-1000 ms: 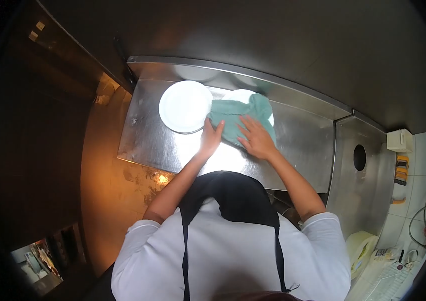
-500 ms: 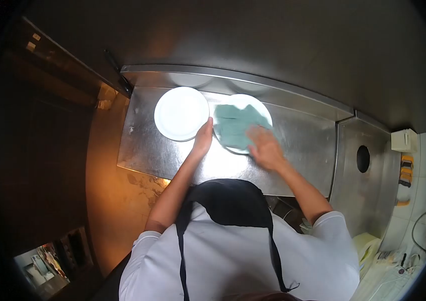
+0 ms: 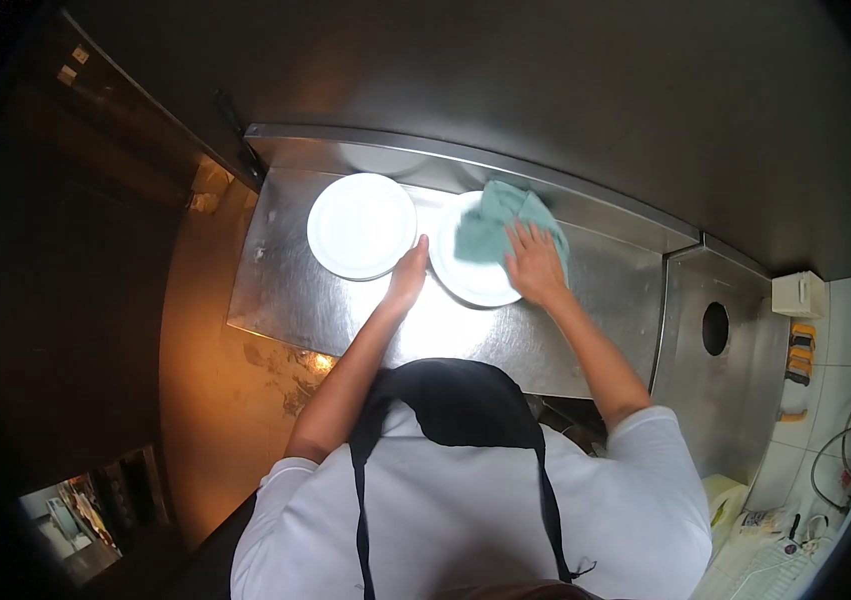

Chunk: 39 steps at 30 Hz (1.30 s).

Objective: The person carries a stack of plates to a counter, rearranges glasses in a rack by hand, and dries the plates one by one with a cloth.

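Two white plates rest side by side on the steel counter. My left hand (image 3: 408,277) is at the lower right edge of the left plate (image 3: 361,226), in the gap between the two; its thumb points up and its other fingers are hidden. On the right plate (image 3: 473,283), my right hand (image 3: 535,262) lies with fingers spread on a green cloth (image 3: 505,215). The cloth covers the upper right part of that plate and hangs past its rim.
The steel counter (image 3: 605,290) has a raised back ledge (image 3: 465,155). At the right is a steel section with a round dark hole (image 3: 714,328). Beyond it are a white box (image 3: 797,294) and yellow-and-black items (image 3: 800,352) along the tiled wall.
The green cloth and my right hand have moved over the right plate, now toward its upper right, baring its left and lower parts. My left hand has left the cloth's edge for the left plate's rim.
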{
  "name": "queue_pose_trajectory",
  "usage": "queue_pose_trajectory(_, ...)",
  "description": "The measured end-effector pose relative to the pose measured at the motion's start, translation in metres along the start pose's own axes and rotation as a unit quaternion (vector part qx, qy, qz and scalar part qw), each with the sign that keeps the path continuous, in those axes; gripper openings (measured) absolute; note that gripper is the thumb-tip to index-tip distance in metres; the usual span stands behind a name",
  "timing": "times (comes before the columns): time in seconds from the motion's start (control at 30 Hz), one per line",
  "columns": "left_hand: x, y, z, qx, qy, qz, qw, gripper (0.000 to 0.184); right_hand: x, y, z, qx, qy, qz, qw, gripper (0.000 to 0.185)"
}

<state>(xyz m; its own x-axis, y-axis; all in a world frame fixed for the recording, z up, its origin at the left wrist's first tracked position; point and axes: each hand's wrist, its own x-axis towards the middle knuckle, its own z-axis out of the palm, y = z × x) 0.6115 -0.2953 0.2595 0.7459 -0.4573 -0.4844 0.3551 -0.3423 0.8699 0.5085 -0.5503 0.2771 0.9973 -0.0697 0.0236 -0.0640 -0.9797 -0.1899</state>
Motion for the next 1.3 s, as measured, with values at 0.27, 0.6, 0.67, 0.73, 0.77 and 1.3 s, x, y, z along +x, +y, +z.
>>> queue_pose_trajectory(0.27, 0.005, -0.023, -0.004, -0.104, 0.001, 0.028, 0.994, 0.085, -0.008, -0.111, -0.005, 0.301, -0.046, 0.008, 0.953, 0.047)
queue_pose_trajectory(0.6, -0.101, 0.028, -0.033, -0.007, 0.084, 0.251, 0.964, 0.049, 0.016, -0.003, -0.102, 0.710, -0.064, 0.249, 0.656, 0.057)
queue_pose_trajectory(0.67, -0.101, 0.025, -0.045, 0.028, 0.105, 0.235, 0.966, 0.047, 0.024, 0.030, -0.112, 0.507, 0.003, 0.309, 0.804, 0.059)
queue_pose_trajectory(0.73, -0.103, 0.015, -0.053, 0.021, 0.127, 0.219, 0.967, 0.045, 0.017, 0.037, -0.103, 0.170, 0.163, 0.236, 0.943, 0.057)
queue_pose_trajectory(0.77, -0.105, 0.010, -0.057, 0.022, 0.134, 0.207, 0.969, 0.045, 0.014, 0.034, -0.087, 0.158, 0.154, 0.156, 0.963, 0.057)
queue_pose_trajectory(1.3, -0.118, -0.017, -0.085, -0.012, 0.169, 0.148, 0.974, 0.049, 0.002, -0.012, 0.022, -0.065, -0.007, 0.035, 0.997, 0.067)
